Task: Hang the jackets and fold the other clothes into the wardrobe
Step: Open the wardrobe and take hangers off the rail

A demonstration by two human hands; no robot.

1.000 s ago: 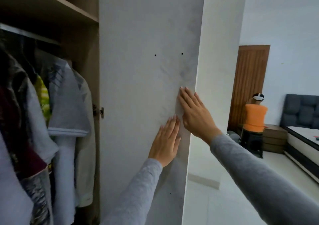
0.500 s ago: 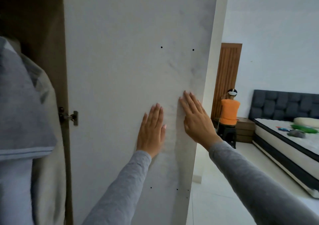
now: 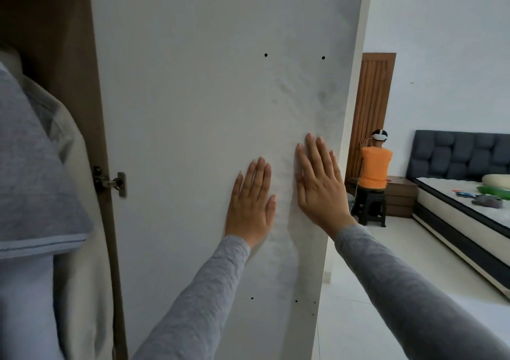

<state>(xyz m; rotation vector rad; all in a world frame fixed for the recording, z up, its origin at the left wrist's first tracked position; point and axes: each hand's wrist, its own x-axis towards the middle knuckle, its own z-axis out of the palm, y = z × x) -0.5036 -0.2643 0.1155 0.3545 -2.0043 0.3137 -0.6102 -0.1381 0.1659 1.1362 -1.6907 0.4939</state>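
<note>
The white wardrobe door [image 3: 193, 111] stands open in front of me, its inner face toward me. My left hand [image 3: 249, 202] lies flat on that face with straight fingers. My right hand [image 3: 320, 185] presses flat beside it, near the door's free edge. Neither hand holds anything. At the far left, a grey jacket [image 3: 33, 171] and a cream garment [image 3: 80, 221] hang inside the wardrobe. A metal hinge [image 3: 110, 183] joins the door to the brown wardrobe frame [image 3: 71, 83].
A person in an orange shirt [image 3: 374, 171] sits on a dark stool by a brown door [image 3: 369, 105]. A bed [image 3: 466, 216] with a dark headboard carries a few clothes [image 3: 488, 200] at the right. White floor [image 3: 386, 290] extends to the right.
My view has turned right, so the hanging clothes slid mostly out of sight. Both hands stay flat on the door, and the left hand has moved up beside the right.
</note>
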